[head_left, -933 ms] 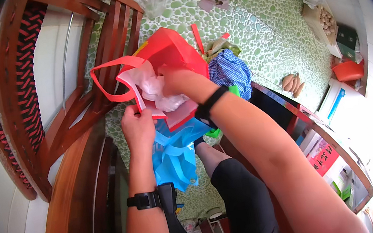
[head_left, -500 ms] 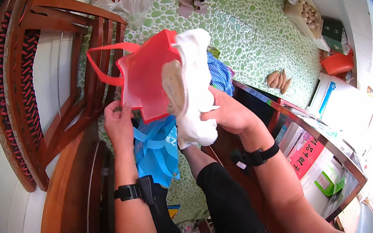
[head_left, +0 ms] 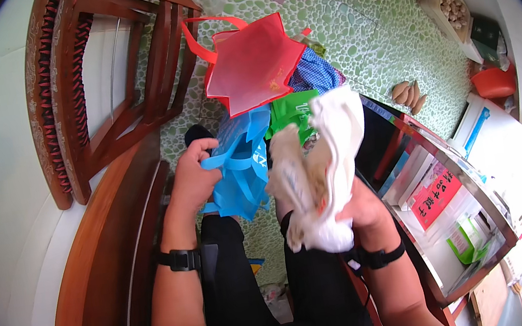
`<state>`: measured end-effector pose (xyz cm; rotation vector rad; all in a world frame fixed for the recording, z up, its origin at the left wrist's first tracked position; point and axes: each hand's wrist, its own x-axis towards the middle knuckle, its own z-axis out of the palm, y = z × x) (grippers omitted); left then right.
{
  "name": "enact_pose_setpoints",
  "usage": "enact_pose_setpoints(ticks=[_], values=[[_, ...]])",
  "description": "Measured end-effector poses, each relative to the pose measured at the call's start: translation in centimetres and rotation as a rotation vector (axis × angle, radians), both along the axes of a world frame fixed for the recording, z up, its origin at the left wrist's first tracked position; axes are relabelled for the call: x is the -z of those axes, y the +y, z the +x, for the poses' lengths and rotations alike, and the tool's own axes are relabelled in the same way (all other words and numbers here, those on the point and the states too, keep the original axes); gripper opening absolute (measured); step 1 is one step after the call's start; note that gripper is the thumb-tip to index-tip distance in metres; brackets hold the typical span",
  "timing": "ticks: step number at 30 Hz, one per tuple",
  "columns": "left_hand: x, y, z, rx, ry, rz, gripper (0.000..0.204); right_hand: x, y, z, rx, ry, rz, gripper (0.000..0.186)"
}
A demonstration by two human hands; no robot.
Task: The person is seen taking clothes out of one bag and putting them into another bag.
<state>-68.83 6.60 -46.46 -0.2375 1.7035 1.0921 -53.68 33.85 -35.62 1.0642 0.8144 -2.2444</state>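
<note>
Right of the blue bag (head_left: 246,175), the right hand (head_left: 364,207) grips a crumpled white bundle (head_left: 325,167), while the left hand (head_left: 195,175) curls at the blue bag's strap, gripping or not, I can't tell! White lettering marks the blue bag and the green bag (head_left: 287,111) just beyond it; past those lies the red bag (head_left: 253,60), and far to their right a box (head_left: 434,10) holds pale round pieces (head_left: 452,8)!
</note>
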Motion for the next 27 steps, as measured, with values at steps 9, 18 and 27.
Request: enact_pose_setpoints(ticks=[9, 18, 27], values=[[-0.8, 0.3, 0.9, -0.081, -0.420, 0.214, 0.016, 6.7, -9.3, 3.0, -0.351, 0.117, -0.385, 0.092], [-0.3, 0.0, -1.6, -0.245, -0.515, 0.014, 0.034, 15.6, -8.0, 9.9, -0.203, -0.383, 0.044, 0.059], [0.1, 1.0, 0.4, 0.473, 0.107, -0.233, 0.024, 13.0, -7.6, 3.2, -0.244, -0.617, 0.363, 0.062]])
